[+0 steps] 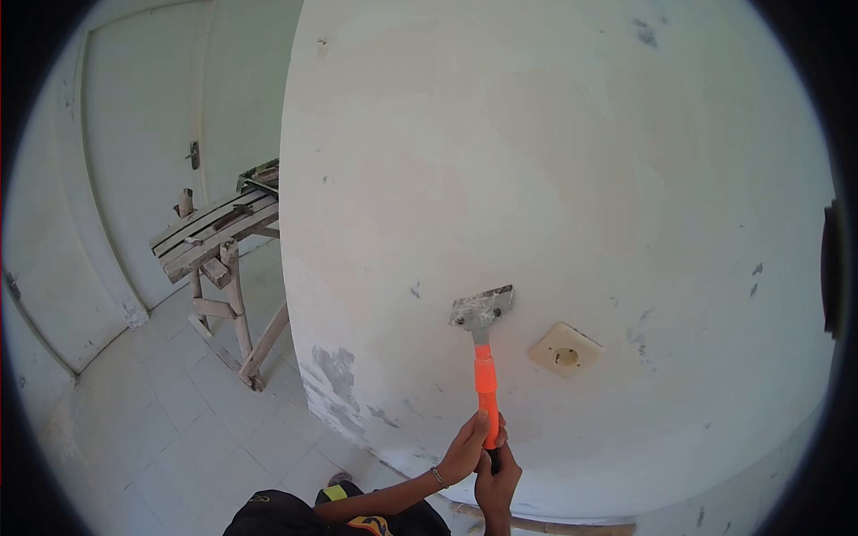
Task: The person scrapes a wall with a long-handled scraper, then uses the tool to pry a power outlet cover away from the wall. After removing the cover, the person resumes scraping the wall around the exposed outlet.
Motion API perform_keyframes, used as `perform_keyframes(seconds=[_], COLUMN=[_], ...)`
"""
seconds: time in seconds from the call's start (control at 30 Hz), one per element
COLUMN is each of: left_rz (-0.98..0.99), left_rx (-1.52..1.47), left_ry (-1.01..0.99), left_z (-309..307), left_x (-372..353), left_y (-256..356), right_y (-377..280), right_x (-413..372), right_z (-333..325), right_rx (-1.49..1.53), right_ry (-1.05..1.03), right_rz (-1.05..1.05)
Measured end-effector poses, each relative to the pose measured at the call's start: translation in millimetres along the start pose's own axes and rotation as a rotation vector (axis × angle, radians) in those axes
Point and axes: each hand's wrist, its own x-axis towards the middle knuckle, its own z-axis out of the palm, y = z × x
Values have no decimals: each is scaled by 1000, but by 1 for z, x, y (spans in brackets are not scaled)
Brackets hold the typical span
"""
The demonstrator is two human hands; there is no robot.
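A scraper [485,366] with an orange handle and a wide metal head stands nearly upright in front of the white wall [429,188]. Its dusty blade, held on by bolts, overlaps the wall to the left of a power socket [566,356]. My left hand [465,449], with a bracelet at the wrist, is closed around the lower part of the orange handle. Just below and to the right, my right hand [499,478] grips the dark end of the same handle. The fingers of both hands partly hide the grip.
Grey bare patches [338,375] mark the wall low on the left. Beyond its edge stands a rough wooden trestle [219,232] with tools on top. A door [138,134] is at the far left, above a tiled floor [197,402]. A wooden pole [572,528] lies along the wall's foot.
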Motion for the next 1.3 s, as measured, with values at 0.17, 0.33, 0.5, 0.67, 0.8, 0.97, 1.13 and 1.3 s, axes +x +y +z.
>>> perform_keyframes(seconds=[0.17,0.33,0.5,0.67,0.8,0.97,1.13,1.3], left_rz=[-44,41,40,39,29,-45,59,-22], left_rx=[43,5,10,39,57,113,76,93], left_ry=[-33,48,24,52,45,25,86,50], left_z=[2,-2,4,-11,-9,-10,-14,-17], left_x=[-5,9,2,9,9,2,13,4], left_y=[-14,7,-3,22,25,24,45,27], right_y=[12,0,6,-14,-8,5,-16,-18], right_x=[-7,8,4,12,11,6,20,9], right_z=[-16,10,-3,21,20,14,36,27], right_rx=[-68,-42,-57,-36,-28,-74,6,-14], right_ry=[-28,44,11,27,26,-10,19,-5], right_rz=[5,-66,-31,-73,-62,-47,-89,-14])
